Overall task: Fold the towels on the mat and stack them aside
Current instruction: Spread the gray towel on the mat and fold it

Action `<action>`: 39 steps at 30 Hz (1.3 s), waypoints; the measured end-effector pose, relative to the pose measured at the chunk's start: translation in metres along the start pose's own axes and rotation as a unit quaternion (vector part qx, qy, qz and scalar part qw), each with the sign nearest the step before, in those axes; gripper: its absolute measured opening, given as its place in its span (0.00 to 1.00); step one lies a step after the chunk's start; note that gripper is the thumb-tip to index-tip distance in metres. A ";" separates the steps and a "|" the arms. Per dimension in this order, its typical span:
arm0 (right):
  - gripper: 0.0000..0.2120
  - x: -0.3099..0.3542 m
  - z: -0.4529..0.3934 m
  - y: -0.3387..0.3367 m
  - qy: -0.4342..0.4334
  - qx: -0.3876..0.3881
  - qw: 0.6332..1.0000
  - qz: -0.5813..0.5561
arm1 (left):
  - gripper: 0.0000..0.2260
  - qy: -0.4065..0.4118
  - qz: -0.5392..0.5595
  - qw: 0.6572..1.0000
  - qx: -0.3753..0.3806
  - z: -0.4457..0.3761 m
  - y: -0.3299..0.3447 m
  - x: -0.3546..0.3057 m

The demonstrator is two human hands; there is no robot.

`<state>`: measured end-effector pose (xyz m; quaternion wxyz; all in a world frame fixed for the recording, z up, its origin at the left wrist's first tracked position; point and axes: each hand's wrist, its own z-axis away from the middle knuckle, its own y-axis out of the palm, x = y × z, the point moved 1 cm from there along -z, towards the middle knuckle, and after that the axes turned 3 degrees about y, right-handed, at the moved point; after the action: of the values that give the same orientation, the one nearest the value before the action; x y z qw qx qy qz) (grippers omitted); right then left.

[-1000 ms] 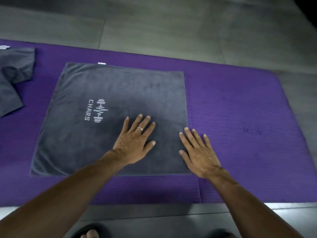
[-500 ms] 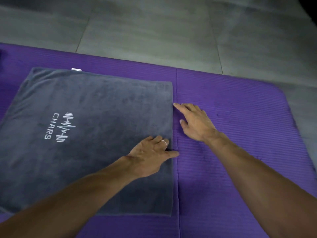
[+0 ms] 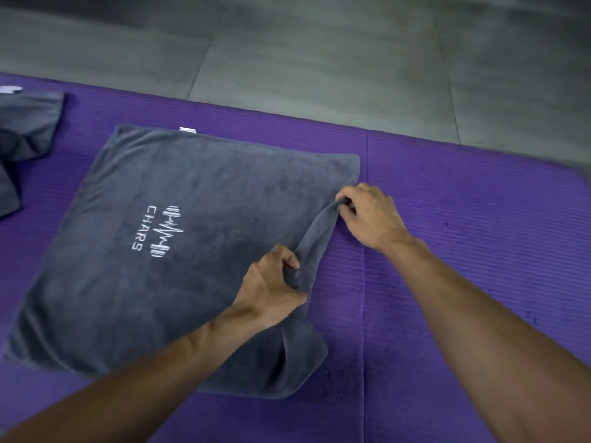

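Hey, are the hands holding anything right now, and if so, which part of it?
Both hold the grey towel by its right edge: the left hand pinches it nearer the person, the right hand farther along.

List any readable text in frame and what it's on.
"CHARS", white, beside a barbell-and-pulse logo, reading sideways on the grey towel.
White tag at the towel's far edge: too small to read.
White tag on the second towel, far left: unreadable.

Two towels (image 3: 192,251) (image 3: 25,135), one mat (image 3: 463,219), two hands (image 3: 271,282) (image 3: 371,215).
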<state>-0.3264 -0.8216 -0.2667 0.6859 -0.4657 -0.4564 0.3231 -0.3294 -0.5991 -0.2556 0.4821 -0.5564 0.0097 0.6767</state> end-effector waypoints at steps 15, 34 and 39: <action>0.03 0.150 -0.044 -0.002 -0.046 -0.031 0.995 -0.079 | 0.09 -0.084 0.016 0.996 0.001 0.055 -0.117 0.085; 0.07 0.361 -0.133 0.098 -0.181 0.039 0.982 0.022 | 0.06 -0.151 -0.079 0.955 -0.244 0.101 -0.217 0.214; 0.26 0.360 -0.136 0.103 -0.173 0.059 0.983 0.003 | 0.09 -0.199 -0.188 0.937 -0.219 0.093 -0.221 0.208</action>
<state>-0.0672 -0.5187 -0.2662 0.6222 -0.3624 -0.5469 0.4271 -0.2349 -0.2959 -0.2632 0.4587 -0.4938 -0.3396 0.6561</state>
